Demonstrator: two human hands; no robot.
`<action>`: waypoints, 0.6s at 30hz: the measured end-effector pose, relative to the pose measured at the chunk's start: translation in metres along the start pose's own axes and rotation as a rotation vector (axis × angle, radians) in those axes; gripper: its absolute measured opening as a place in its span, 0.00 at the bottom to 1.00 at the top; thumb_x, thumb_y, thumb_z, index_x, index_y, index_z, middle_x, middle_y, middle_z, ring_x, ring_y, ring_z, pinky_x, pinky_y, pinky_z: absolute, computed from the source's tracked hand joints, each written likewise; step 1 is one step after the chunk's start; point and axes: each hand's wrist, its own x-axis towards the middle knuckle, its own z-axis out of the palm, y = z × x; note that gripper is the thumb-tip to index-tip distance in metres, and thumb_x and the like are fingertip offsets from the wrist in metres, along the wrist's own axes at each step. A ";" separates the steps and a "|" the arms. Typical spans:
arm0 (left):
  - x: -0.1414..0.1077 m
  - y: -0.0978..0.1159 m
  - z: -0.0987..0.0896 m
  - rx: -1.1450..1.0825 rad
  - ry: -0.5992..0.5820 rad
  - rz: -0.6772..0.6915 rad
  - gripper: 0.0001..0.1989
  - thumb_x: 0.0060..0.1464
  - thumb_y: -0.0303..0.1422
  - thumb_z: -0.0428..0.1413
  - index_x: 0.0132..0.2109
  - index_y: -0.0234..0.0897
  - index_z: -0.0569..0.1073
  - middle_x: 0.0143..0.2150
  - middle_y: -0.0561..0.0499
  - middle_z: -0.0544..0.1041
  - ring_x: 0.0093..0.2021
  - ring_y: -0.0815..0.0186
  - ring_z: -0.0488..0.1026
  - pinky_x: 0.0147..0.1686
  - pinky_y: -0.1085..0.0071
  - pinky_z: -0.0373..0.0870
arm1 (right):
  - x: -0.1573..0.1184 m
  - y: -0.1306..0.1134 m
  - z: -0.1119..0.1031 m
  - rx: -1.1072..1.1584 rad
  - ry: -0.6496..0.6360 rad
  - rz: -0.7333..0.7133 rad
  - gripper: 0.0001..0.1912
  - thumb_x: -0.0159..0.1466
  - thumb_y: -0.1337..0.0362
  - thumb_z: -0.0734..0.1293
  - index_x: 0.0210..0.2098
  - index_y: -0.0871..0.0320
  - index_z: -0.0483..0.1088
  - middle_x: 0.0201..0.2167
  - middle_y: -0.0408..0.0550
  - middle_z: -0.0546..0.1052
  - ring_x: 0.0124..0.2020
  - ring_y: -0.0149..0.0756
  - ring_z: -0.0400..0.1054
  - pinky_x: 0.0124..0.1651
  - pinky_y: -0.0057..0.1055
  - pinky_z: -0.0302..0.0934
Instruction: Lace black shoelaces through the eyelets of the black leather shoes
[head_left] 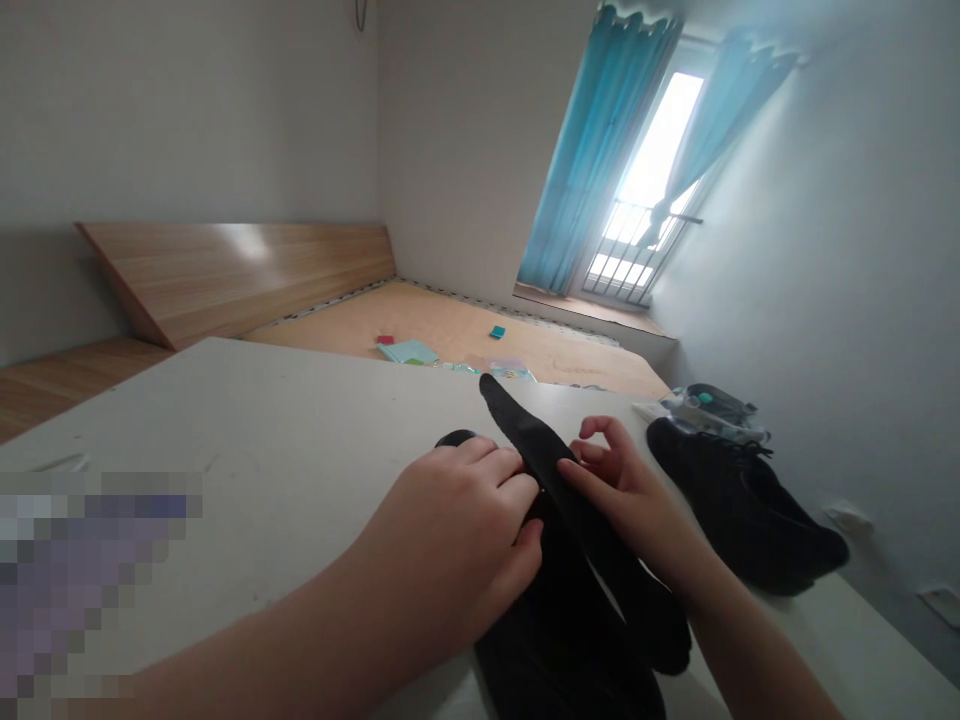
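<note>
A black shoe [555, 620] lies in front of me on the white table, its toe pointing away. My left hand [457, 530] is closed over the front part of the shoe, and its fingertips are hidden inside or behind it. A long, flat black insole [626, 575] slants above the shoe, with one narrow end pointing away and the broader rounded end near me. My right hand [626, 485] grips the insole's right edge near its middle, the thumb lying on top and the other fingers curled. How far the insole touches the shoe I cannot tell.
The other black shoe [735, 500] stands at the right on the white table [247, 450]. Behind it is a clear plastic package [716, 408]. Beyond the table, a wooden bed board [345, 315] bears a few small packets. A pixelated patch covers the lower left.
</note>
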 end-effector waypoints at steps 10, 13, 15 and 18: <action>-0.004 0.002 0.018 -0.271 -0.094 -0.141 0.19 0.47 0.32 0.57 0.48 0.46 0.71 0.45 0.53 0.76 0.46 0.57 0.70 0.46 0.61 0.67 | -0.019 -0.018 0.007 -0.557 -0.217 -0.267 0.20 0.56 0.51 0.70 0.30 0.54 0.56 0.35 0.42 0.63 0.35 0.36 0.59 0.36 0.32 0.55; -0.002 0.002 0.019 -0.209 -0.131 -0.219 0.11 0.48 0.32 0.53 0.41 0.41 0.72 0.40 0.49 0.76 0.40 0.56 0.71 0.38 0.61 0.68 | -0.021 -0.020 0.010 -0.645 -0.156 -0.218 0.17 0.55 0.62 0.71 0.31 0.54 0.56 0.35 0.41 0.63 0.35 0.34 0.60 0.38 0.32 0.55; 0.000 0.003 0.015 -0.149 -0.147 -0.249 0.06 0.50 0.31 0.50 0.36 0.38 0.69 0.35 0.49 0.74 0.35 0.58 0.71 0.33 0.63 0.66 | -0.019 -0.019 0.008 -0.596 -0.107 -0.227 0.11 0.60 0.63 0.67 0.31 0.55 0.58 0.34 0.41 0.64 0.36 0.34 0.60 0.38 0.31 0.55; 0.002 0.001 0.007 -0.109 -0.153 -0.199 0.02 0.53 0.29 0.47 0.34 0.39 0.64 0.32 0.52 0.71 0.29 0.63 0.68 0.28 0.67 0.60 | -0.013 -0.015 0.000 -0.403 -0.099 -0.138 0.12 0.65 0.57 0.63 0.29 0.56 0.61 0.27 0.40 0.62 0.29 0.32 0.58 0.31 0.29 0.53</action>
